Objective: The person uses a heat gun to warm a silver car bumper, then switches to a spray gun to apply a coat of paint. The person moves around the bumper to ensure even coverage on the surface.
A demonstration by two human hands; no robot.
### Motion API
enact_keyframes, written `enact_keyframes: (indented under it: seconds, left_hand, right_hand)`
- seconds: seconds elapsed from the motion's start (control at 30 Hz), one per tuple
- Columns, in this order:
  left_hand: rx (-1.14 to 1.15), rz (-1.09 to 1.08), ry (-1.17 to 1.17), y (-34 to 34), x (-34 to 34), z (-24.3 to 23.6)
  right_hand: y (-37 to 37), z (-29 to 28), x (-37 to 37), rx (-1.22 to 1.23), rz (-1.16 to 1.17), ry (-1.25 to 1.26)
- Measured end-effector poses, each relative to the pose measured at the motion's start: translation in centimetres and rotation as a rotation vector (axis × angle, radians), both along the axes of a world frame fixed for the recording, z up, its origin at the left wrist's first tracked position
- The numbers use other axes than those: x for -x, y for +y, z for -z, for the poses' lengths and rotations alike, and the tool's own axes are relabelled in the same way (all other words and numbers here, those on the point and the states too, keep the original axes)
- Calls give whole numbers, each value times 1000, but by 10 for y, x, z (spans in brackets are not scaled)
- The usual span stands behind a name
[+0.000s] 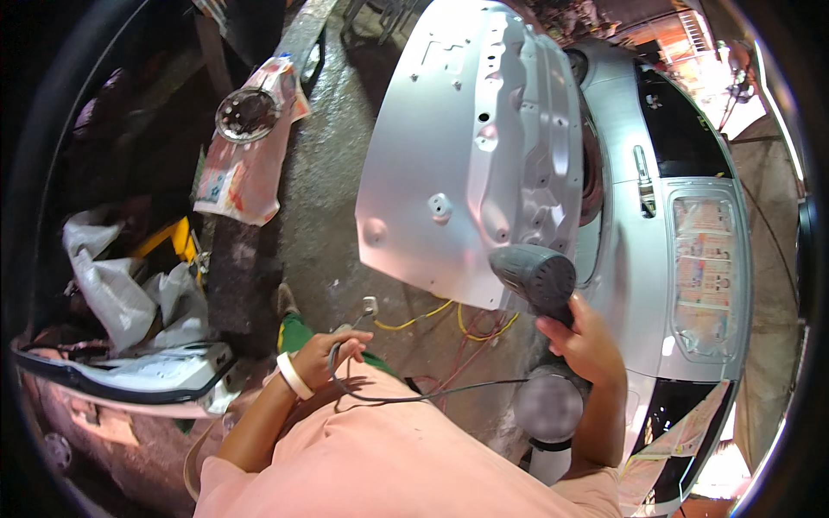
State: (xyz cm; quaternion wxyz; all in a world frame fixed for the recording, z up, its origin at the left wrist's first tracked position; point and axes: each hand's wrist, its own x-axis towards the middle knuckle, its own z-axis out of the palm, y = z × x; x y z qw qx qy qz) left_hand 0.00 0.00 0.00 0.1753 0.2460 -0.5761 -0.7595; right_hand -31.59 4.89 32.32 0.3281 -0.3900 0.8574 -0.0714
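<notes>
At frame centre, a grey power tool (pixel 537 278) was clamped in the right hand (pixel 587 341), its cable (pixel 389 399) pinched in the left hand (pixel 332 356), apparently readied for the silver car panel (pixel 471 147)

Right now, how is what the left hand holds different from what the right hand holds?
The left hand holds a thin dark cord, while the right hand holds a chunky grey power tool. The cord is bendy and loops across the person's lap; the power tool is stiff and points at the silver car panel. The cord runs toward the right hand, so they look like parts of one machine.
</notes>
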Motion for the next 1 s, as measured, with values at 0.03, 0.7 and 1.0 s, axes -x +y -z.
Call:
enact_keyframes:
  seconds: [0.03,0.7,1.0]
  left_hand:
    - [-17,-26,-2,-6,-1,-5]
    - [-152,-243,-73,-55,28,118]
    - [-652,-134,-283,-150,-1,128]
  right_hand:
    - [4,-4,-4,10,30,-36]
    - [-70,14,36,413,375,-589]
    - [-248,45,22,477,683,-656]
